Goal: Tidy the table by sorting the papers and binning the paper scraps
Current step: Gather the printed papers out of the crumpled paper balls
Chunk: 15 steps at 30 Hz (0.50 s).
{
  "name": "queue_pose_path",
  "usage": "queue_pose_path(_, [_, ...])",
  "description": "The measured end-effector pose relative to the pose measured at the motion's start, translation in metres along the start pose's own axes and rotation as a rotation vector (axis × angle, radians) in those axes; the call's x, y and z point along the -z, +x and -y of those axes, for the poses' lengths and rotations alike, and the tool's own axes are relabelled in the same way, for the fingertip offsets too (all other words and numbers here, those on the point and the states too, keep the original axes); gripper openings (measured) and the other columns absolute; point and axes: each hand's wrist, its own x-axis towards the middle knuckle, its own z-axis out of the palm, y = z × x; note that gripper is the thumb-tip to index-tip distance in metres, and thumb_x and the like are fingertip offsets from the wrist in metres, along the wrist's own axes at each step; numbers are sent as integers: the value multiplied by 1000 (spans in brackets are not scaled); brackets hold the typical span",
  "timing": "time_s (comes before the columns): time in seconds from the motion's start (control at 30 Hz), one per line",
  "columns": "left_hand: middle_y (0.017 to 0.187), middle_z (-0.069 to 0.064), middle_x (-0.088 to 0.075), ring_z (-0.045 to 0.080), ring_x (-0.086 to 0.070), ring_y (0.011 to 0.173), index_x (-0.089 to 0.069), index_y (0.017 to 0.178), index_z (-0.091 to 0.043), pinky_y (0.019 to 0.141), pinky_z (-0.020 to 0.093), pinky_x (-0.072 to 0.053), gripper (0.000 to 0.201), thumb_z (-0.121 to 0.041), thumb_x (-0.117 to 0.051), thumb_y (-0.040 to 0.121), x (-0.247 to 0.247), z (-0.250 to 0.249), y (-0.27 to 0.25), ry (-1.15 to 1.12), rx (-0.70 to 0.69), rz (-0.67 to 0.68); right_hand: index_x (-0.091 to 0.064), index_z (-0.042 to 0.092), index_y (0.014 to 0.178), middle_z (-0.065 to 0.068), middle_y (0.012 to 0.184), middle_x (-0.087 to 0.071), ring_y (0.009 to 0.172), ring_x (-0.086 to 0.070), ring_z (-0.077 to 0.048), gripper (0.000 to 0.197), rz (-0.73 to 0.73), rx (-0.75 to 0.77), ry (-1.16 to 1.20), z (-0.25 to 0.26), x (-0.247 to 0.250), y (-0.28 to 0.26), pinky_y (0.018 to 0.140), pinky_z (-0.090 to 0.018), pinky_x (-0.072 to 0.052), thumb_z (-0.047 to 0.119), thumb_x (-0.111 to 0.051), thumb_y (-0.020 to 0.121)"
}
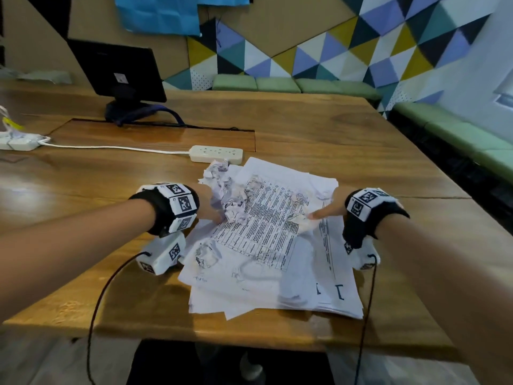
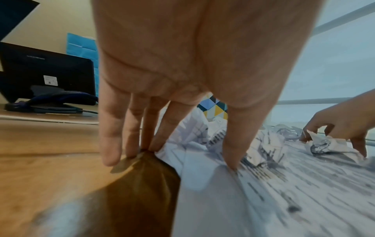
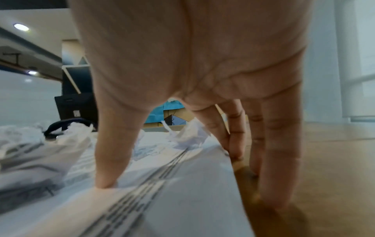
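A loose stack of printed papers point(image 1: 272, 262) lies on the wooden table point(image 1: 111, 301), near its front edge. Several crumpled scraps sit on top: a cluster point(image 1: 224, 195) at the upper left, one point(image 1: 206, 255) lower left, one point(image 1: 304, 220) at the right. My left hand point(image 1: 215, 213) holds the stack's left edge, thumb point(image 2: 233, 158) on the top sheet and fingertips point(image 2: 146, 148) at its rim. My right hand point(image 1: 326, 213) holds the right edge the same way, thumb point(image 3: 105, 181) pressing beside a scrap point(image 3: 40, 154) and fingers point(image 3: 233, 150) at the paper's edge.
A white power strip point(image 1: 216, 153) lies just behind the papers, its cord running left to a second strip point(image 1: 19, 141). A black monitor point(image 1: 119, 70) stands at the back left. Green benches point(image 1: 458, 140) line the right wall. No bin is in view.
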Motion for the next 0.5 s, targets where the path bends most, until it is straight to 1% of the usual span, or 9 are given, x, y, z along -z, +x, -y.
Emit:
queue_pose_path(0.03, [66,-3,-44,16,-47,68,-45,68,-16,63,21,-38,38,-46,-51,90,1,-1,4,8,0,14,-53,7,124,-10,119,-63,106,-61,-29,101,-11,-6,32,5,3,-5,96,-40,-48,79,-65,55])
queue_pose_path(0.17, [71,3,-51,23,-49,72,-56,85,-11,60,24,-39,37,-48,-55,86,6,-7,7,-3,-3,4,-55,13,96,-3,94,-66,88,-64,-28,72,-30,-10,141,20,8,-4,87,-40,-53,63,-79,50])
queue_pose_path(0.27, [64,1,-46,23,-50,71,-51,72,-11,56,23,-39,44,-53,-54,86,3,-13,12,-52,4,-43,-61,15,84,-1,82,-70,76,-68,-25,68,-23,-47,175,23,4,14,78,-40,-56,58,-84,36])
queue_pose_path(0.33, [65,1,-47,23,-50,72,-46,66,-14,63,26,-44,44,-52,-56,85,5,-15,13,-110,39,-50,-66,16,85,-1,78,-72,73,-69,-25,73,-42,-44,191,25,0,25,72,-40,-57,54,-87,26])
queue_pose_path(0.37, [67,2,-49,23,-51,71,-45,65,-15,66,27,-46,43,-52,-56,85,6,-14,18,-136,42,-44,-68,16,93,-4,86,-72,79,-69,-28,79,-55,-29,177,27,-2,20,74,-42,-57,52,-89,26])
queue_pose_path(0.4, [68,3,-51,22,-51,67,-46,63,-15,66,27,-46,43,-51,-56,86,6,-12,19,-154,41,-46,-67,12,104,-9,100,-70,91,-67,-34,81,-65,1,188,33,-1,13,81,-45,-55,47,-90,35])
queue_pose_path(0.43, [68,4,-52,21,-51,64,-48,62,-14,62,25,-44,43,-48,-56,87,5,-13,23,-149,52,-33,-63,5,114,-15,114,-65,105,-61,-37,75,-59,19,223,38,-1,6,90,-46,-52,37,-88,51])
queue_pose_path(0.47, [70,4,-53,22,-53,67,-52,64,-12,60,24,-44,40,-44,-57,87,5,-13,26,-165,57,-30,-59,0,119,-20,123,-59,114,-56,-39,66,-61,14,270,41,-1,4,96,-46,-48,25,-83,62])
queue_pose_path(0.5, [76,5,-56,26,-58,77,-58,74,-8,63,27,-47,33,-39,-61,86,7,-16,26,-170,79,3,-57,-2,120,-23,126,-56,118,-53,-40,61,-77,8,304,43,-1,5,99,-46,-45,18,-79,67])
